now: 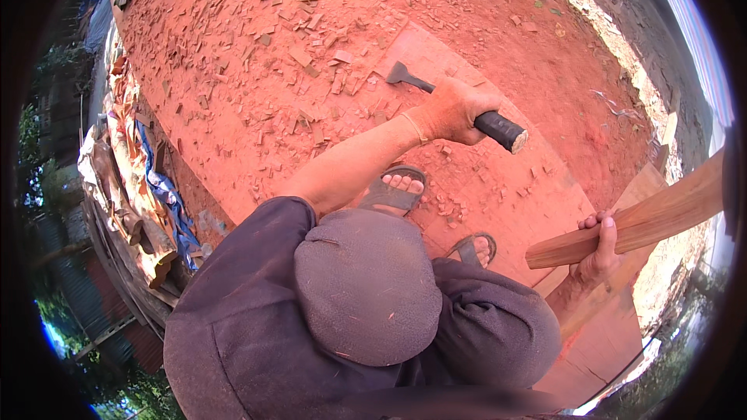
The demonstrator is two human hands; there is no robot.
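Observation:
My left hand [461, 110] is closed around the handle of a bladed hand tool [498, 129], held out over the reddish ground. Its handle is wrapped in black, with bare wood at the butt. Past my fingers a dark neck runs to a flared metal head; the exact kind of tool I cannot tell. On the right, my right hand [599, 255] grips a long brown piece of wood [661, 214] from below, thumb up along its side. The wood slants up to the right, its tapered end toward the middle. Tool and wood are well apart.
Wood chips [299, 54] litter the reddish flat board [233, 148]. Two sandalled feet [401, 187] stand on it. A rounded grey cloth shape [366, 288] hides the lower middle. Logs and a blue cloth [165, 190] lie at left; other boards [642, 187] lie at right.

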